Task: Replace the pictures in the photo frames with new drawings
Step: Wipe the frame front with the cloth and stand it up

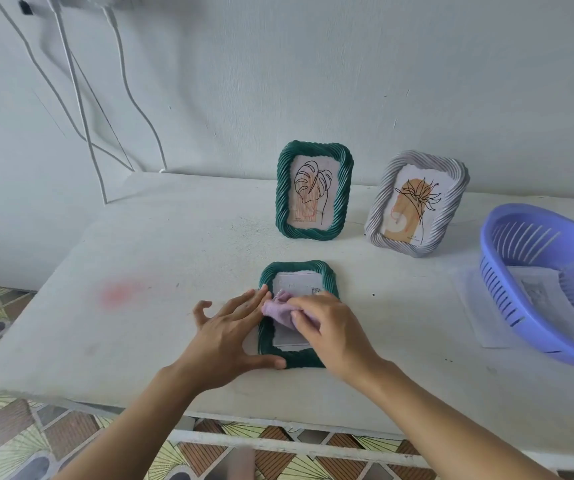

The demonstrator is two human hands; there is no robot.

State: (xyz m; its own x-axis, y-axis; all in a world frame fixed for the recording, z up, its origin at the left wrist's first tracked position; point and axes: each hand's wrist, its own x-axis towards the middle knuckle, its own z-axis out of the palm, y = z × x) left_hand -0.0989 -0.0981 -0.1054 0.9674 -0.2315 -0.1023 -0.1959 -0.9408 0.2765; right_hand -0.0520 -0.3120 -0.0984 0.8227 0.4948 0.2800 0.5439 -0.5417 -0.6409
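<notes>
Head view: on the white table (140,258), well left of the slatted violet plastic basket (507,216), the dark green twisted-rim photo frame (297,268) lies flat at centre. Left hand (230,327), fingers straight, presses its left edge; right hand (334,330) pinches a small lilac cloth (278,310) on the pane. Best wipe lightly, with the frame pinned.

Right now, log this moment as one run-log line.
left hand presses flat green frame | right hand grips lilac cloth on it

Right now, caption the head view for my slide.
Left hand steadies a green frame lying flat; right hand grips a lilac cloth on it.
</notes>
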